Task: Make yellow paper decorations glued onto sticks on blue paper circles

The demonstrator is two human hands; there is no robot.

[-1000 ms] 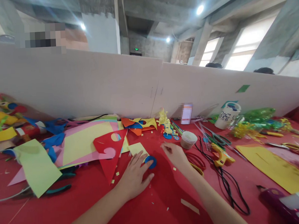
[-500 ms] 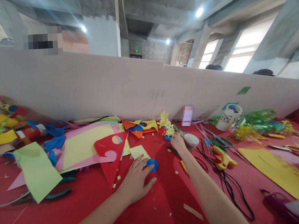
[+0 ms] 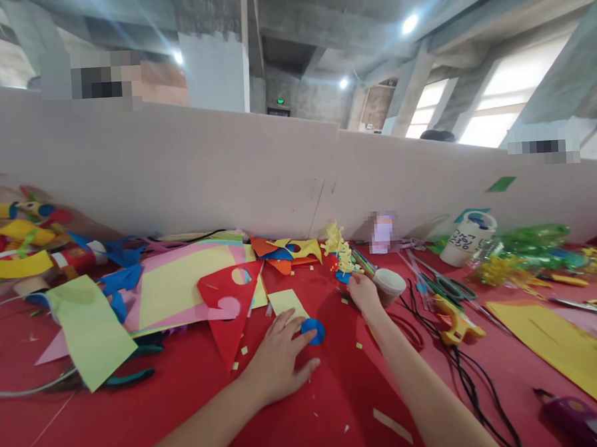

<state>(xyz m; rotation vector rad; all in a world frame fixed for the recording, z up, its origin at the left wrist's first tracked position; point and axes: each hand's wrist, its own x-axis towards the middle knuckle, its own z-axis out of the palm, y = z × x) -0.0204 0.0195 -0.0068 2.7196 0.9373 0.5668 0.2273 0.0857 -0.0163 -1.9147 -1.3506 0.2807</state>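
Note:
My left hand lies flat with its fingers spread, a fingertip on the edge of a blue paper disc. Beneath its other fingertips is a small pale yellow sheet. My right hand reaches farther back, its fingers closed at the base of a yellow curly paper decoration. What those fingertips pinch, if anything, is too small to make out. Right of that hand stands a white cup.
Red paper and larger coloured sheets lie to the left. At the right are a yellow tool with black cord, green scissors, a white holder, yellow sheets and a purple glue gun.
The view has shifted, so things appear slightly farther right. My right hand sits a little lower beside the yellow decoration. My left hand stays at the blue disc.

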